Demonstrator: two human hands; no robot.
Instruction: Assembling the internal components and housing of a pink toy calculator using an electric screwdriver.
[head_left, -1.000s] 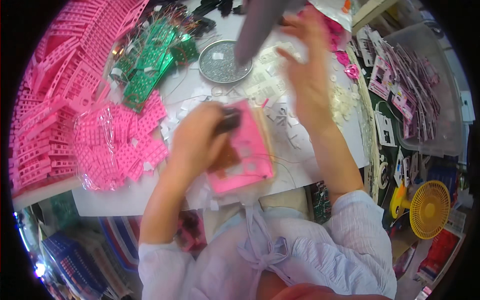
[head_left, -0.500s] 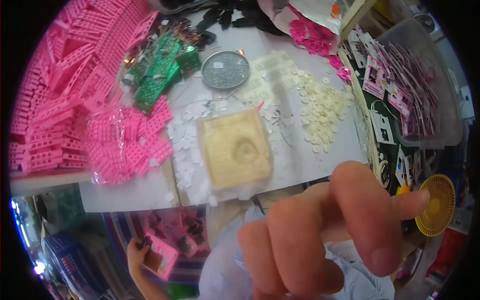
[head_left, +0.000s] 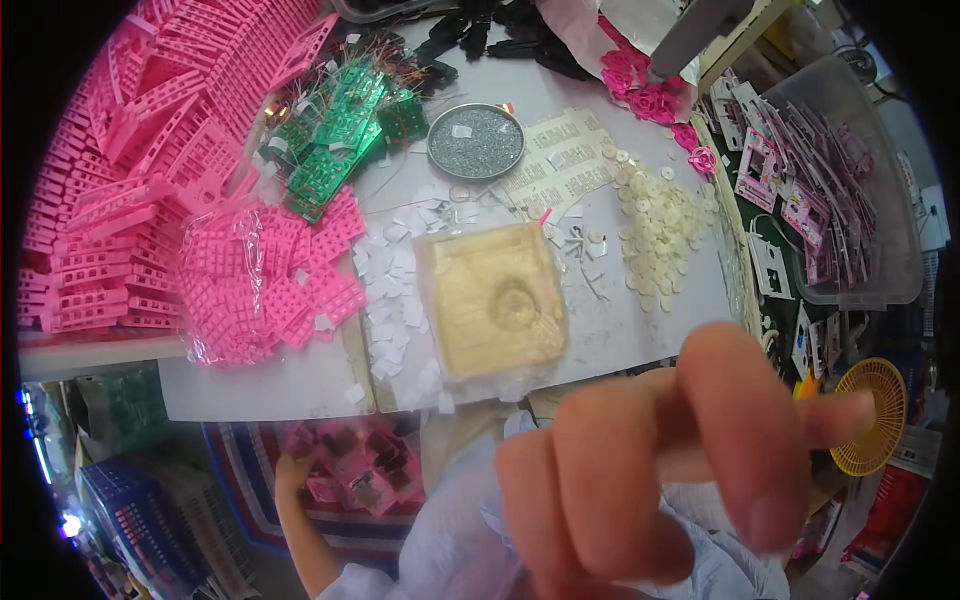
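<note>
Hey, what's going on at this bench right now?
A person sits at a cluttered white table. Their right hand is raised close to the camera, blurred, fingers curled and holding nothing visible. Their left hand is down below the table edge, at a batch of pink plastic pieces. On the table a tan square pad lies untouched, with pink frames, green circuit boards and a round metal tin beyond.

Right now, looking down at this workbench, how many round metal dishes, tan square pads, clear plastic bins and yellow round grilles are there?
Round metal dish: 1
Tan square pad: 1
Clear plastic bin: 1
Yellow round grille: 1
Total: 4
</note>
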